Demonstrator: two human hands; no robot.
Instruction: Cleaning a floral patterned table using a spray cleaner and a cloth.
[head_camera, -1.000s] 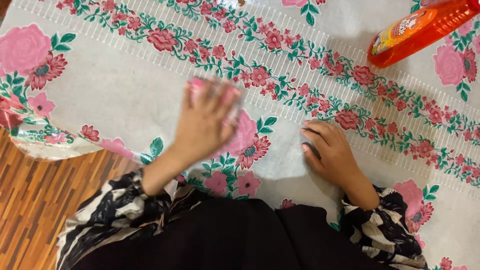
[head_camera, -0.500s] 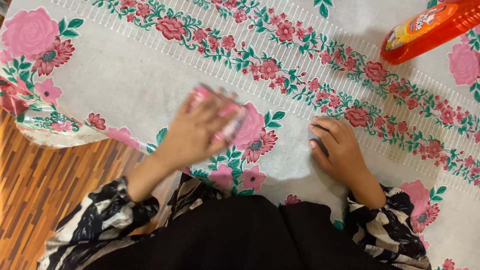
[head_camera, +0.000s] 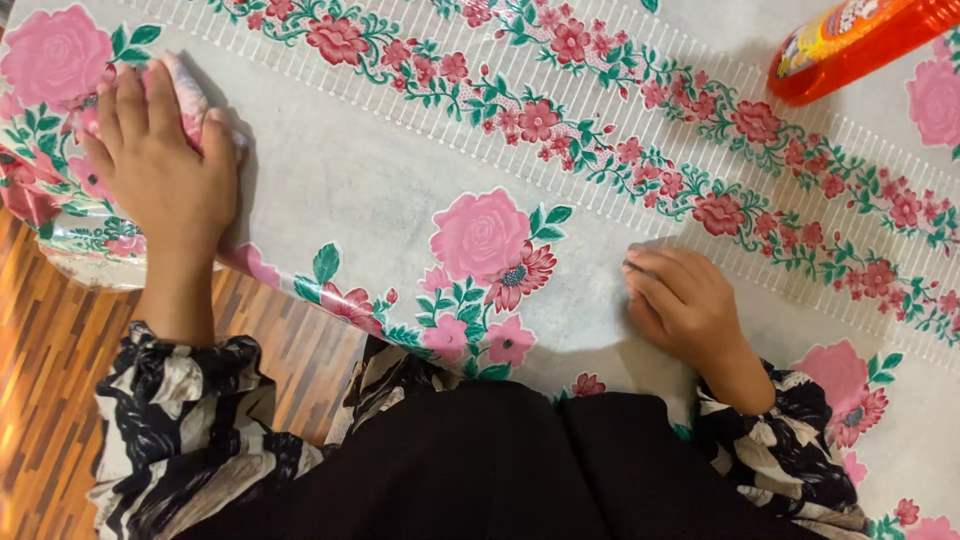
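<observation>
Left hand (head_camera: 165, 165) slid left, orange bottle (head_camera: 850, 45) far

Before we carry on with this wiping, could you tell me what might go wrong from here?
The left hand presses the pink cloth close to the table's corner, where the flowered table cover hangs over the edge; a hard stroke there could drag or bunch the cover. Only the right hand rests flat on it, which may not be enough to pin it. The orange bottle lies on its side on the same cover and might roll or leak if the cover shifts.
</observation>
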